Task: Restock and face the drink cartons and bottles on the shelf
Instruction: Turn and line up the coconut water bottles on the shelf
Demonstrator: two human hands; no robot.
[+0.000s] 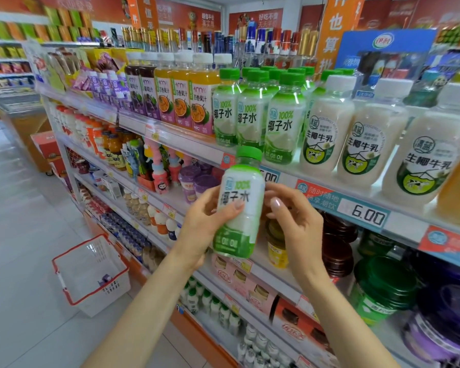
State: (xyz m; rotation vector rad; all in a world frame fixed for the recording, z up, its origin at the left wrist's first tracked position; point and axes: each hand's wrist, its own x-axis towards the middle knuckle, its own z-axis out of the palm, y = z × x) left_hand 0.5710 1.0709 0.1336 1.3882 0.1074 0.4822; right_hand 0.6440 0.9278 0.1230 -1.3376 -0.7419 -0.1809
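While both of my hands are raised in front of the shelving, I hold a coconut water bottle (pixel 239 205) just below the top shelf edge (pixel 284 179). Its long axis runs nearly vertical, tilted slightly so the green cap points up and a little to the right, with the printed label facing me. My left hand (pixel 206 221) wraps the bottle's left side, thumb pressed across the label, so that grip is closed on the bottle. My right hand (pixel 294 221) sits at the bottle's right side with fingers curled loosely; the fingertips reach its edge, but I cannot tell whether they grip it. Above, matching green-capped bottles (pixel 259 115) stand upright in a row, between juice bottles (pixel 181 96) and white coconut milk bottles (pixel 367 134). A red-rimmed white basket (pixel 91 272) rests on the floor to the left.
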